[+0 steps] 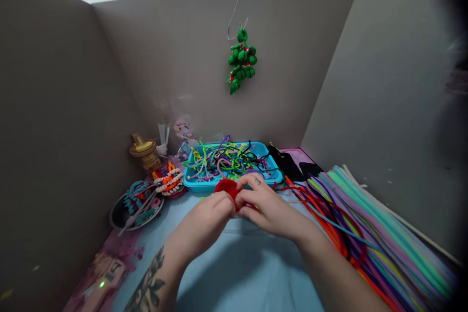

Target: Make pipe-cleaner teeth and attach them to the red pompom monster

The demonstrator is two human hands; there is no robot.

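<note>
The tabletop (237,273) is covered in pale blue and pink — on it are set a blue tray (204,188), a metal bowl (120,215) and pipe cleaners (387,214).

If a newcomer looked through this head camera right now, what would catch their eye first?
Probably the green ornament with red bits, hanging against the grey back panel. Next, likely the multicoloured strands fanned along the right side, and the blue tray of tangled pieces at centre. Nearer, the left hand and right hand meet at a red piece.
</note>
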